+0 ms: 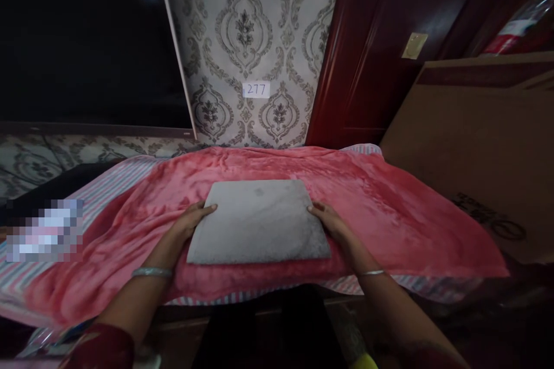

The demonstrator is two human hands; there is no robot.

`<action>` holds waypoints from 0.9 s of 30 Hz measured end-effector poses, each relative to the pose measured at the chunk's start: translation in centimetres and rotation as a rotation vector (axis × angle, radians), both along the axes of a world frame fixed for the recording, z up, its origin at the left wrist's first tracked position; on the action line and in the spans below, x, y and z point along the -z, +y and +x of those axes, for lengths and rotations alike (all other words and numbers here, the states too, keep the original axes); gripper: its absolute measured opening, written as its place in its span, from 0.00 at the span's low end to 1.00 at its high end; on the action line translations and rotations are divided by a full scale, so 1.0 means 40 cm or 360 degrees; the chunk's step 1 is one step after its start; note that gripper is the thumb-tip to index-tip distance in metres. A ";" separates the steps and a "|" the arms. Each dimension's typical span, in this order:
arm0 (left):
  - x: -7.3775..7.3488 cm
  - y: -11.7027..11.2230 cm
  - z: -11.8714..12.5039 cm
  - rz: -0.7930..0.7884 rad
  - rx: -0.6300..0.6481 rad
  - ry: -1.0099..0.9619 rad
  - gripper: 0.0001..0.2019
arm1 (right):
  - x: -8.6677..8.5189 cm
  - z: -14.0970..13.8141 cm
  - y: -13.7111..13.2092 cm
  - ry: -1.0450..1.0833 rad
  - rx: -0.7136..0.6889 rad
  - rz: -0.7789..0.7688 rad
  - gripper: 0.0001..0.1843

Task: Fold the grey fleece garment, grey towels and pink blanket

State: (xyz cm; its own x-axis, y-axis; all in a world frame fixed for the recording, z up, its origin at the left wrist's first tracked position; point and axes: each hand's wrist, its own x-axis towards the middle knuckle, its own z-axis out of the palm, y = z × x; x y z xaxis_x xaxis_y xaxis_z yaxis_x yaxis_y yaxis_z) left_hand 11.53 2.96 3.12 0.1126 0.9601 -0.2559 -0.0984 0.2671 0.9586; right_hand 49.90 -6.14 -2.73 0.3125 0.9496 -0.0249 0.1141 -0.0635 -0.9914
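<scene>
A flat grey rectangular mat point(259, 225) with a soft-looking surface and a slightly fuzzy front edge lies level over the pink blanket point(372, 213). A faint darker mark shows near its far edge. My left hand point(197, 218) grips the mat's left side, thumb on top and the other fingers partly hidden at the edge. On the opposite side, my right hand point(325, 218) holds the right edge in much the same way. Whether the mat rests on the blanket or is slightly lifted, I cannot tell.
Under the pink blanket is a striped cloth point(130, 176). A large dark screen point(86, 40) stands at the back left, beside patterned wallpaper with a paper label point(256, 89) reading 277. A cardboard box point(476, 144) stands at the right, near a dark red door point(372, 40).
</scene>
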 end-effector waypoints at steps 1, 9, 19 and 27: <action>0.013 0.009 -0.007 0.0023 0.0067 0.0089 0.20 | 0.007 0.006 0.002 -0.0069 0.0007 -0.0008 0.19; -0.058 0.028 0.078 0.0950 0.0044 0.1710 0.27 | -0.103 -0.044 0.103 -0.1277 0.0163 0.0286 0.32; 0.033 0.020 0.270 0.1193 0.0555 0.1970 0.29 | -0.043 -0.234 0.156 -0.1797 -0.0048 0.0032 0.31; 0.035 0.034 0.251 0.1175 0.0565 0.2187 0.34 | -0.038 -0.224 0.157 -0.1813 -0.0059 0.0009 0.31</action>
